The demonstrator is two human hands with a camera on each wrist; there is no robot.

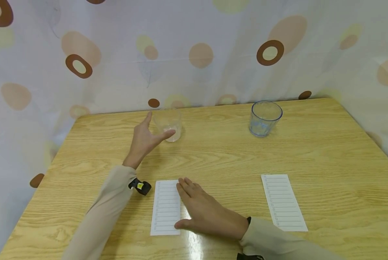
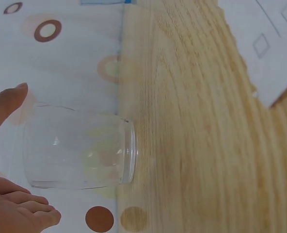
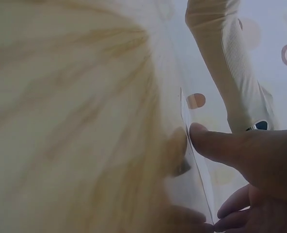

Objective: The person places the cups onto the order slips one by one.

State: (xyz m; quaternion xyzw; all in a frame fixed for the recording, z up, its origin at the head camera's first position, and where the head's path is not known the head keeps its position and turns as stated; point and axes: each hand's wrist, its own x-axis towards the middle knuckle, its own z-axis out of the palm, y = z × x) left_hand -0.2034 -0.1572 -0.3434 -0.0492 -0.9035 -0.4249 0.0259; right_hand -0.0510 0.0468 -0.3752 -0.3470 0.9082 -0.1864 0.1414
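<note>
My left hand (image 1: 143, 139) reaches to a clear drinking glass (image 1: 172, 124) at the back left of the table. Thumb and fingers are spread on either side of it; in the left wrist view a gap shows between the hand and the glass (image 2: 78, 148). At the front, my right hand (image 1: 206, 211) lies along the right edge of a narrow lined checklist sheet (image 1: 167, 207), fingers extended and thumb apart. The right wrist view has the thumb and fingertips of this hand (image 3: 260, 160) at the edge of the sheet (image 3: 197, 160), not curled round it.
A blue-tinted glass (image 1: 265, 119) stands at the back right of the wooden table (image 1: 219, 155). A second lined checklist sheet (image 1: 284, 202) lies at the front right, beside my right sleeve (image 1: 278, 240). Behind the table hangs a spotted white cloth (image 1: 177, 32).
</note>
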